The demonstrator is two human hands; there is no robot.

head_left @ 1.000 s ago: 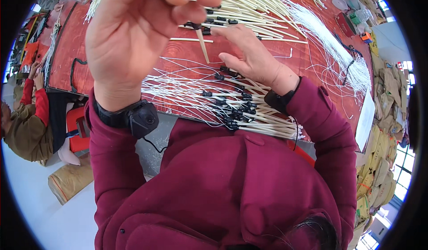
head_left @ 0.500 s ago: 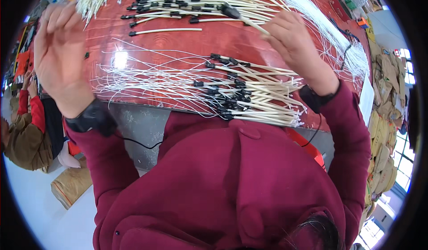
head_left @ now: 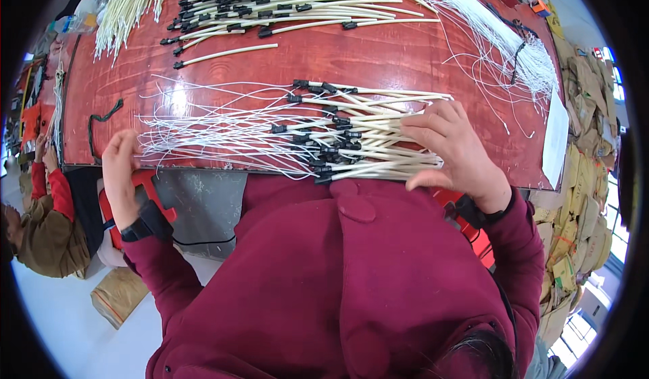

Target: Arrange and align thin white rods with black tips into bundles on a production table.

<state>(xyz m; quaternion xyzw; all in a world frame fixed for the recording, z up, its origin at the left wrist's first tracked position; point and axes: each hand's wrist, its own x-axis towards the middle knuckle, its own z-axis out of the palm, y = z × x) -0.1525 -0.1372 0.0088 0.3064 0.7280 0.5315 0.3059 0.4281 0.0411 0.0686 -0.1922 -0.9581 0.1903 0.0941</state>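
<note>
Wire-lead bundle (head_left: pixel 301 138) lies along the near edge of the bench (head_left: pixel 365 55), white wires to the left, cream sleeves to the right. Change: half a second ago the right hand (head_left: pixel 454 150) had a single lead up in the air; now it's down at the sleeve ends of the bundle, no raised lead in view. Can't confirm where that lead ended up. Left hand (head_left: pixel 120 166) has dropped from a raised, open palm to the wire tips. Net: both hands now at opposite ends of one bundle, so attention looks shifted from the single piece to the group. Right fingers wide, thumb well apart toward the bench edge, nothing clearly gripped. Left fingers curled, narrow; can't tell if they pinch a wire. Materials: sleeves are slim, matte cream tubes, fairly straight; connectors are blocky black plastic, clustered mid-bundle but staggered; wires are thin, smooth-looking, loosely crossing. Bench is glossy red with wood grain and a hot glare spot. Beyond: far lead pile (head_left: pixel 284 7), same cream-and-black build, plus a tied white wire hank (head_left: pixel 534 58), dense with stray loops, and a flat white sheet (head_left: pixel 556 139) at right.
</note>
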